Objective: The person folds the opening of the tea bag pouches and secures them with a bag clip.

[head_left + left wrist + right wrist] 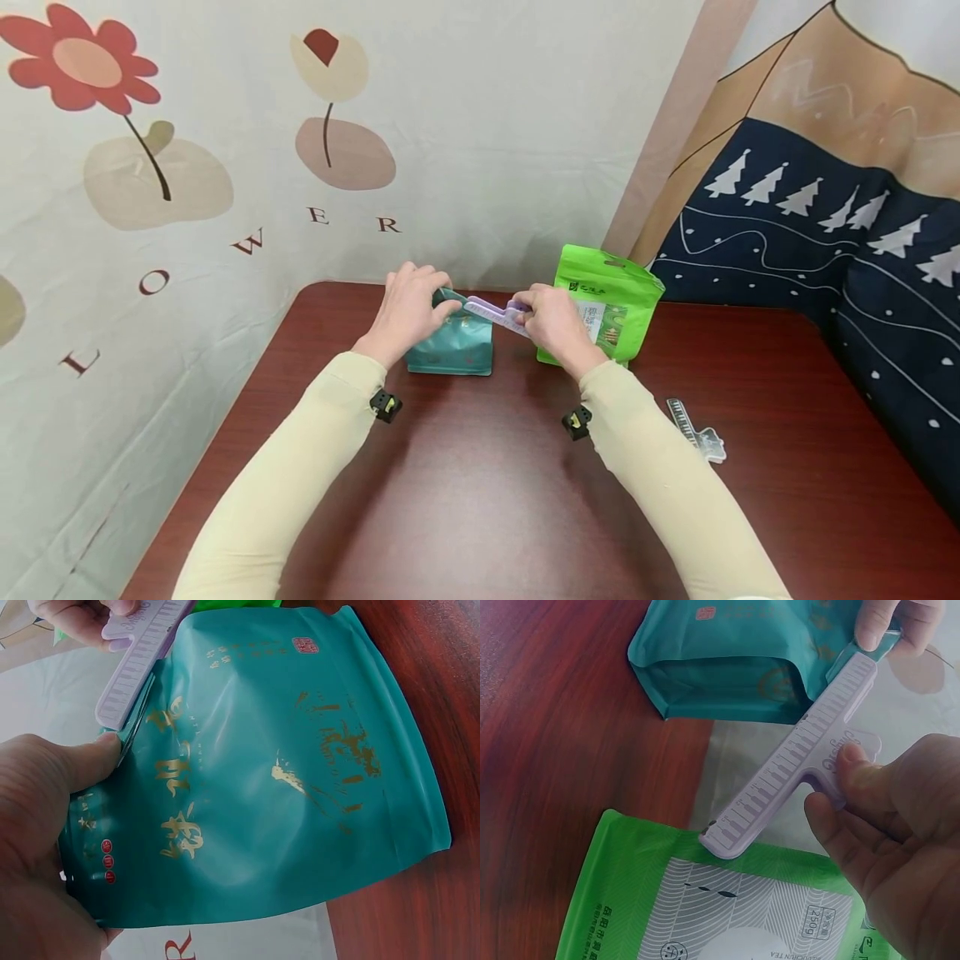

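Note:
A teal tea pouch (452, 346) with gold lettering stands on the table, its top edge folded down. My left hand (411, 307) pinches that folded top, with the thumb (94, 761) on the front face. In my right hand (557, 323) is a lilac sealing clip (787, 761) with a piano-key pattern, its handle pinched between thumb and fingers. One end of the clip's long bar lies at the pouch's folded edge, close by the left thumb. The other end reaches out over the green pouch in the right wrist view.
Just right of the right hand stands a bright green tea pouch (609, 300) with a white label. A clear sealing clip (697, 431) lies on the table (480, 500) beside the right forearm. A printed cloth (487, 125) hangs behind the table's back edge.

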Demonstrator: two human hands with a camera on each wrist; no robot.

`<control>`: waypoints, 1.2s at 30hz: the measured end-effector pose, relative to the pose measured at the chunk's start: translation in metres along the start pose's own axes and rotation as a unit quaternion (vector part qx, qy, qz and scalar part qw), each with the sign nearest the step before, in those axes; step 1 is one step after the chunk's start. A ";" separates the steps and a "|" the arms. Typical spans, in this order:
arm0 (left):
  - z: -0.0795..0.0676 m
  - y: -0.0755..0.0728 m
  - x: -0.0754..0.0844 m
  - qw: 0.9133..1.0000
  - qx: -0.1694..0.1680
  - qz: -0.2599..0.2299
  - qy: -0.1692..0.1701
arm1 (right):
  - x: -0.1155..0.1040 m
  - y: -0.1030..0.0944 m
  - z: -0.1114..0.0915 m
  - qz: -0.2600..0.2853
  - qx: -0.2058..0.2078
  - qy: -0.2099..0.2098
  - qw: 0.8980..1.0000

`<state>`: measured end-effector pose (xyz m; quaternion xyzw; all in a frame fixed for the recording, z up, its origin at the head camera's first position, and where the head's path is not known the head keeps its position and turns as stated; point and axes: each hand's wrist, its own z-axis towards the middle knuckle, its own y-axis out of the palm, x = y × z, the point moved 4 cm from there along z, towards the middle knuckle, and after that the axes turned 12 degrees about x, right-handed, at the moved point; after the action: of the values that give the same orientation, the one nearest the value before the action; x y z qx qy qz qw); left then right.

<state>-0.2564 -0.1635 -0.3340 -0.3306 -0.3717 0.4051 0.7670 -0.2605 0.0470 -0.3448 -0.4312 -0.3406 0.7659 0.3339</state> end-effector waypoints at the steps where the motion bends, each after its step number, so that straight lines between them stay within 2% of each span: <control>1: 0.000 0.000 0.000 1.000 -0.002 -0.003 0.001 | 0.000 0.000 0.000 0.001 0.000 0.002 1.000; 10: 0.002 -0.003 0.000 1.000 -0.007 -0.028 0.008 | 0.000 -0.001 -0.001 -0.001 0.002 0.012 1.000; 23: 0.001 -0.005 0.001 1.000 0.003 -0.022 -0.002 | 0.000 0.002 -0.002 0.003 0.012 0.025 1.000; 36: 0.002 -0.004 0.002 1.000 0.003 -0.025 -0.010 | -0.001 0.002 -0.005 0.005 0.039 0.006 0.999</control>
<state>-0.2556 -0.1631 -0.3291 -0.3146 -0.3869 0.3900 0.7741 -0.2562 0.0463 -0.3479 -0.4243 -0.3059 0.7777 0.3487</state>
